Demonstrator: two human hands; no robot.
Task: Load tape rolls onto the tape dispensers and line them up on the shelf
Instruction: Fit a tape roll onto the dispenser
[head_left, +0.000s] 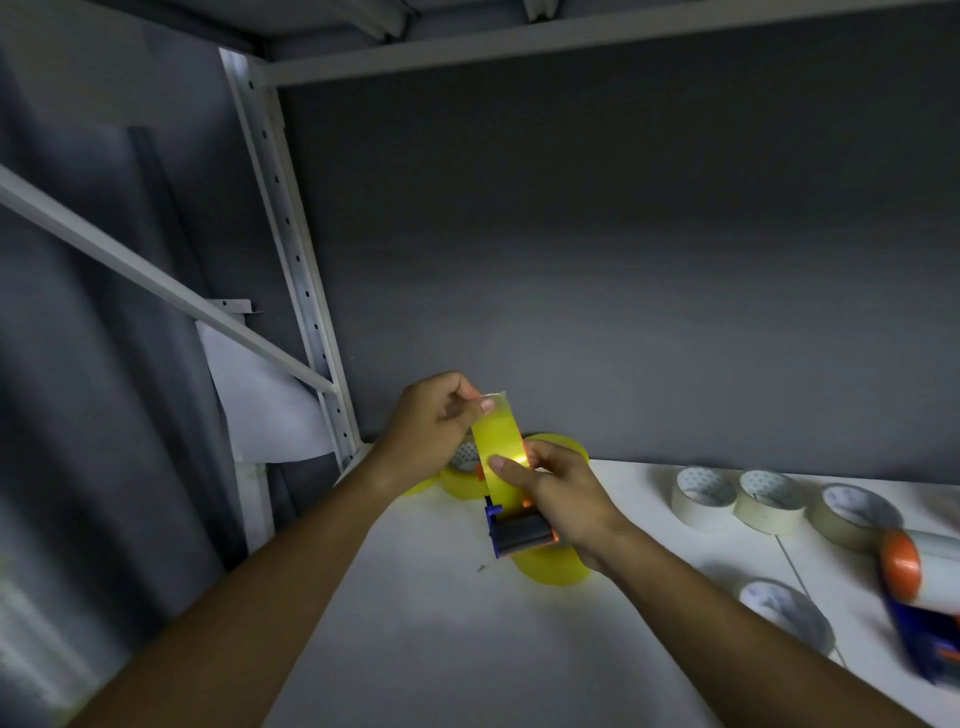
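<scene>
- The white shelf (441, 623) is the work surface as well as the place to line things up, so everything stays within reach under the upper shelf board.
- A second tape dispenser (919, 587), blue with an orange part, lies at the right edge, blurred; I cannot tell whether it is loaded.
- Four pale tape rolls (769, 501) lie flat on the right, well apart from the hands, likely waiting their turn.
- Yellow tape rolls (462, 475) sit at the back corner, behind the hands.
- The right hand (561, 499) grips the blue tape dispenser (514, 530) just above the shelf, its thumb pressing on the strip, probably to steady it; a yellow roll (553, 569) shows beneath, seemingly already mounted.
- The left hand (436, 426) pinches the free end of the yellow tape strip (501, 452) and holds it up taut, apparently to feed it toward the dispenser's dark front end.
</scene>
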